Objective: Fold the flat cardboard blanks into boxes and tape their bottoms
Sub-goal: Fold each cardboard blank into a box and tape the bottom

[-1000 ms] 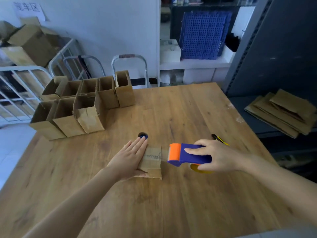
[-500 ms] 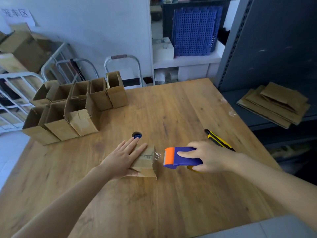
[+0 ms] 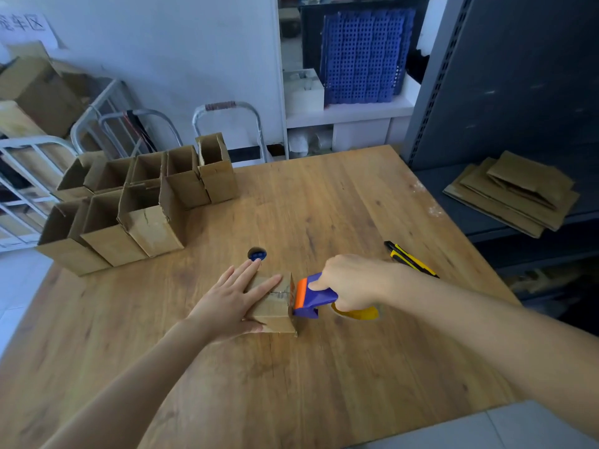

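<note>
A small folded cardboard box [image 3: 275,311] stands bottom-up on the wooden table [image 3: 324,205]. My left hand [image 3: 231,299] lies flat on its top, fingers spread, pressing it down. My right hand [image 3: 353,283] grips a blue and orange tape dispenser [image 3: 312,296] whose orange front edge touches the box's right edge. The yellow tape roll [image 3: 356,312] shows under my right hand. A stack of flat cardboard blanks [image 3: 515,196] lies on the dark shelf at the right.
Several finished open boxes [image 3: 139,202] stand in two rows at the table's back left. A yellow and black utility knife [image 3: 410,259] lies behind my right wrist. A round hole [image 3: 257,254] in the table sits just beyond my left fingertips.
My right hand has brought the tape dispenser left and down until it meets the box's right edge. My left hand has stayed flat on the box.
</note>
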